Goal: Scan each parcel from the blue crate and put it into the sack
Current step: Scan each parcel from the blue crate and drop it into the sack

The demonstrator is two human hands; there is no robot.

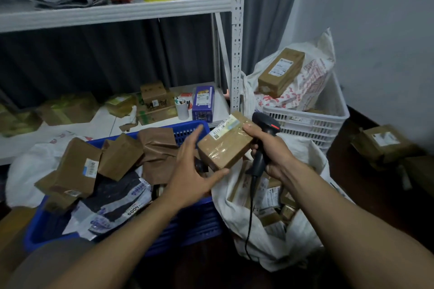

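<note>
L hand (187, 172) spread, cradling taped cardboard box (225, 148); R hand (273, 149) curled round black scanner (266, 122) over white sack (303, 239).

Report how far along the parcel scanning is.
Done: several parcels lie in the white sack. In hand: a taped brown box, between the left hand and the right hand, which grips the scanner. Left: many packages fill the blue crate.

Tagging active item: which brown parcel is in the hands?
The taped brown box with the white label, held between the left hand and right hand; the rest lie in the blue crate and sack.
</note>
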